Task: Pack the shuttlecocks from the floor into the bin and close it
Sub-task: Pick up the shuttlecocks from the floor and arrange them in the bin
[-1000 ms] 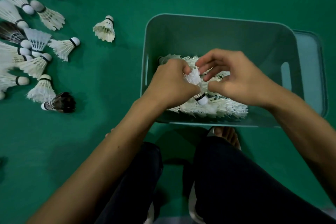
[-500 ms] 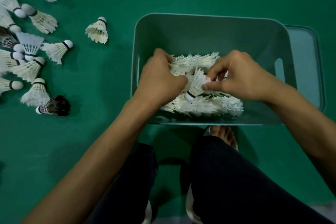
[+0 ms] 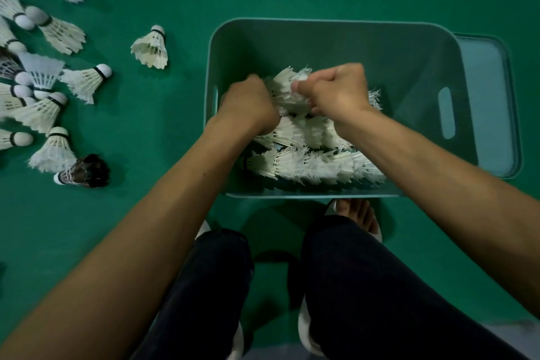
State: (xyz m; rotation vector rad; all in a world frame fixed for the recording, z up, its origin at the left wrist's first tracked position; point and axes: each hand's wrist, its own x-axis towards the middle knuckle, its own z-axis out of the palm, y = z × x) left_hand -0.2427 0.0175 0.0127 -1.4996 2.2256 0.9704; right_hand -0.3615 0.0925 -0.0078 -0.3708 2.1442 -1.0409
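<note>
One bin (image 3: 321, 29) on the floor (image 3: 146, 213) holds a pile (image 3: 306, 161) of white shuttlecocks. The right hand (image 3: 339, 93) pinches one shuttlecock (image 3: 287, 82) over the pile. The left hand (image 3: 248, 105) has its fingers curled into the pile, and I cannot tell what they grip. About a dozen loose shuttlecocks (image 3: 84, 82) lie to the left, one dark shuttlecock (image 3: 81, 171) among them. One lid (image 3: 482, 67) lies beside the bin.

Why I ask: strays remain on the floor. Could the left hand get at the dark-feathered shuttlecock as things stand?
Probably yes, once lifted out: the left hand is in the bin among white shuttlecocks; bare floor lies between the bin and the dark-feathered shuttlecock.
</note>
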